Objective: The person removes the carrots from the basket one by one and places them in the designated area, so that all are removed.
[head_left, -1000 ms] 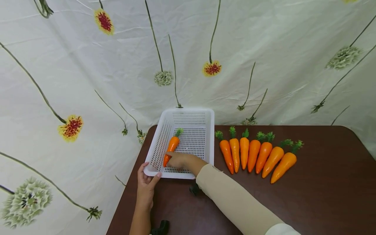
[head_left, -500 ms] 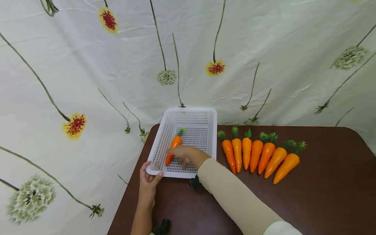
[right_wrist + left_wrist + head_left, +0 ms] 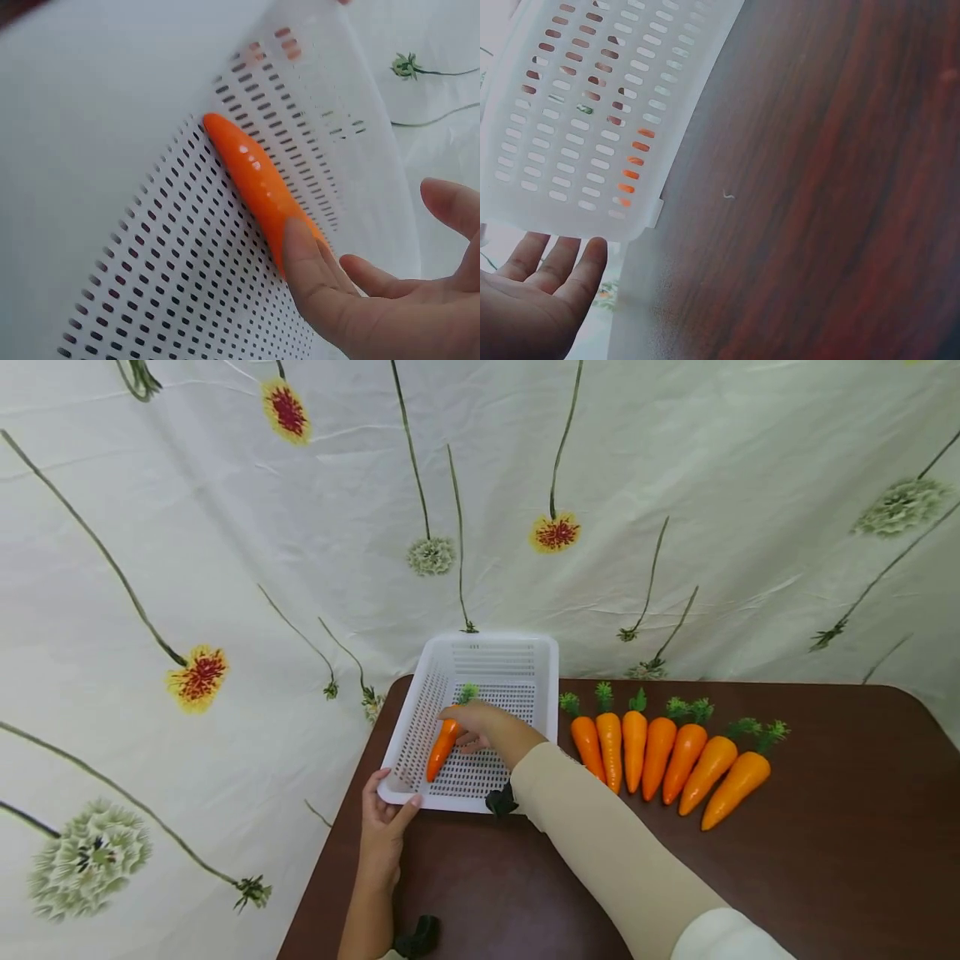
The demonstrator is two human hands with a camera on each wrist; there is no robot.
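Observation:
A white plastic basket [image 3: 550, 693] with slotted sides stands at the table's left end. One orange carrot [image 3: 442, 750] with a green leafy top lies inside, along the left wall; its orange shows through the slots in the left wrist view. My left hand [image 3: 382, 835] grips the basket's front-left corner, thumb at the front rim and fingers round the side. My right hand [image 3: 487, 727] reaches into the basket over the carrot's upper part. In the right wrist view its fingertips [image 3: 300, 240] overlap the carrot, fingers spread and loosely bent.
Several more carrots [image 3: 686, 760] lie side by side on the dark brown table [image 3: 847, 827], right of the basket, leafy tops toward the back. A flower-printed white cloth [image 3: 480, 585] hangs behind the table and along its left side. A dark strap [image 3: 418, 937] is near the left wrist.
My right hand has moved from the carrot's lower part up toward its leafy end. The carrot keeps its place in the basket. My left hand stays at the corner; the head view shifts slightly.

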